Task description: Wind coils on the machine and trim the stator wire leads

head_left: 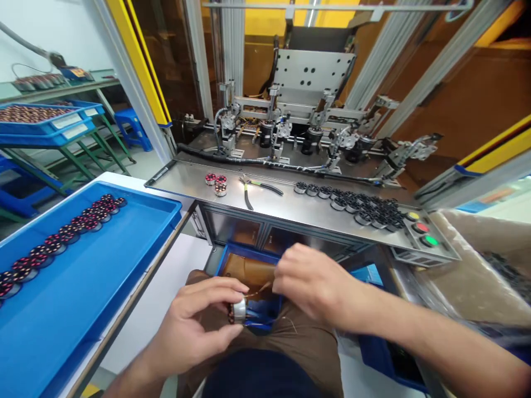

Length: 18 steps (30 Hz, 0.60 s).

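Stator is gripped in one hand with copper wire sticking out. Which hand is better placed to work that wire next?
Probably the right hand. Its fingertips already pinch at the copper wire leading from the wound stator, while the left hand is wrapped around the stator, holding it over the lap.

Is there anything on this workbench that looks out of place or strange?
Nothing looks damaged or spilled. The pliers lie open on the metal shelf between three wound coils and a loose cluster of dark parts. The left hand holds a small coil.
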Motion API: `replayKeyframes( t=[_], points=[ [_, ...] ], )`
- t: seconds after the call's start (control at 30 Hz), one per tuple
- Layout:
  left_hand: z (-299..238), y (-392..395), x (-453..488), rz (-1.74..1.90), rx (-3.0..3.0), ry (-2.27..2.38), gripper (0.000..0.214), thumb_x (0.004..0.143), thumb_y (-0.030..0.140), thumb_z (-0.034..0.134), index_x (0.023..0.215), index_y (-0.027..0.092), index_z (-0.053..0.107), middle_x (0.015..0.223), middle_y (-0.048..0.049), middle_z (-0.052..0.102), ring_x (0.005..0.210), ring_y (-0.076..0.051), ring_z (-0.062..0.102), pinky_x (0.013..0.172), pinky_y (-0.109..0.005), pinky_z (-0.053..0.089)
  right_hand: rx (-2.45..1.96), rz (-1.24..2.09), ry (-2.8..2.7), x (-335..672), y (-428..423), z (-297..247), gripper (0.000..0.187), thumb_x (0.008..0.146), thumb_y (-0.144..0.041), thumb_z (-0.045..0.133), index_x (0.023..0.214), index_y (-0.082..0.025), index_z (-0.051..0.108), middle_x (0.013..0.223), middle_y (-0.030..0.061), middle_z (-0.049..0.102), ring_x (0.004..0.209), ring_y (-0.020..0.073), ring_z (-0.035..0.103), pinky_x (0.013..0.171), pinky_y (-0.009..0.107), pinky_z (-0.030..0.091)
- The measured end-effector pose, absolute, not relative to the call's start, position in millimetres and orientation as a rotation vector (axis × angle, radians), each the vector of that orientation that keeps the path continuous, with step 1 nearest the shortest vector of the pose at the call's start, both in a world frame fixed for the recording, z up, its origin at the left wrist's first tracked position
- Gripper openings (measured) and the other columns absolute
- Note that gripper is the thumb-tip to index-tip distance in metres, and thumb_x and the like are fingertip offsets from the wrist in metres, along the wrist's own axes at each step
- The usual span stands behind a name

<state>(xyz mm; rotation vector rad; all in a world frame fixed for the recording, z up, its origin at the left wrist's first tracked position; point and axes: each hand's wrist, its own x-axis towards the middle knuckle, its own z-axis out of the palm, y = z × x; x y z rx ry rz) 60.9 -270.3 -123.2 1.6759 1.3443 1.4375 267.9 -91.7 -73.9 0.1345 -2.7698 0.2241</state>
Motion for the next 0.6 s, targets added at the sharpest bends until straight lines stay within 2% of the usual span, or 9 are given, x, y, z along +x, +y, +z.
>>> replayKeyframes(
  t=[0.07,0.1,0.13,0.17,0.23,0.3,0.37,0.5,0.6],
  points=[
    [-129.8,-275.4,56.3,1.599,1.43,1.328,0.039,0.077,0.006,0.076,0.108,0.029,0.074,0.113,-0.0066,0.076,0.108,-0.022,0.072,0.077,-0.023,0.062,-0.137,0.207,-2.757,240.4,-56.0,-77.5,0.023,0.099,-0.031,0.053,0.092,-0.017,0.07,0.089,0.0091,0.069,0.084,0.0214,0.059,0.079,0.035,0.044],
    [-132.9,-276.2,56.6,1.682,1.308,1.322,0.037,0.078,0.006,0.076,0.107,0.028,0.075,0.113,-0.007,0.075,0.108,-0.022,0.072,0.079,-0.024,0.062,-0.394,0.191,-2.729,223.8,-38.1,-81.4,0.028,0.094,-0.042,0.063,0.104,-0.017,0.07,0.105,0.0123,0.07,0.099,0.0251,0.061,0.089,0.037,0.046],
    [-135.6,-275.9,58.3,1.754,1.194,1.318,0.035,0.078,0.006,0.076,0.106,0.028,0.075,0.114,-0.0072,0.075,0.108,-0.022,0.072,0.082,-0.025,0.062,-0.691,0.18,-2.703,206.4,-21.9,-86.3,0.044,0.089,-0.049,0.068,0.122,-0.02,0.065,0.125,0.0126,0.066,0.116,0.0273,0.057,0.099,0.039,0.044],
    [-137.8,-275.0,60.8,1.811,1.092,1.311,0.034,0.078,0.007,0.076,0.105,0.027,0.076,0.115,-0.0072,0.075,0.106,-0.021,0.072,0.084,-0.024,0.061,-0.831,0.164,-2.671,189.1,-8.3,-92.1,0.059,0.087,-0.053,0.069,0.135,-0.019,0.057,0.137,0.016,0.059,0.127,0.0308,0.052,0.105,0.043,0.041],
    [-140.9,-272.8,65.6,1.876,0.939,1.29,0.032,0.077,0.007,0.078,0.103,0.026,0.076,0.116,-0.0065,0.074,0.104,-0.019,0.073,0.087,-0.023,0.06,-1.035,0.154,-2.633,158.7,8.5,-104.9,0.079,0.085,-0.058,0.068,0.147,-0.014,0.045,0.15,0.0235,0.046,0.137,0.0391,0.044,0.109,0.053,0.037],
    [-142.7,-272.2,67.1,1.909,0.86,1.26,0.032,0.078,0.008,0.078,0.104,0.026,0.076,0.117,-0.0058,0.074,0.102,-0.017,0.072,0.09,-0.023,0.058,-1.18,0.161,-2.606,138.4,14.0,-117.1,0.085,0.085,-0.061,0.064,0.147,-0.007,0.041,0.147,0.0323,0.044,0.134,0.0485,0.044,0.103,0.065,0.036],
    [-144.1,-274.4,64.7,1.929,0.812,1.23,0.03,0.08,0.01,0.077,0.105,0.025,0.076,0.117,-0.0059,0.073,0.101,-0.016,0.072,0.09,-0.024,0.058,-1.283,0.181,-2.591,129.7,15.1,-125.2,0.079,0.088,-0.058,0.059,0.143,-0.004,0.044,0.137,0.0363,0.051,0.127,0.0525,0.049,0.097,0.069,0.038],
    [-145.7,-281.8,59.3,1.961,0.749,1.188,0.019,0.086,0.021,0.073,0.104,0.023,0.075,0.117,-0.0078,0.073,0.097,-0.017,0.071,0.075,-0.023,0.062,-1.203,0.257,-2.635,136.1,22.8,-123.1,0.048,0.091,-0.037,0.054,0.124,-0.003,0.059,0.124,0.033,0.059,0.121,0.0459,0.054,0.1,0.059,0.04],
    [-144.2,-282.4,62.1,1.974,0.728,1.169,0.014,0.087,0.022,0.071,0.101,0.022,0.074,0.114,-0.0077,0.073,0.091,-0.016,0.071,0.069,-0.023,0.062,-1.085,0.373,-2.624,154.8,31.3,-111.0,0.038,0.089,-0.033,0.052,0.112,-0.005,0.064,0.116,0.0279,0.064,0.117,0.0406,0.056,0.104,0.053,0.039]
  ],
)
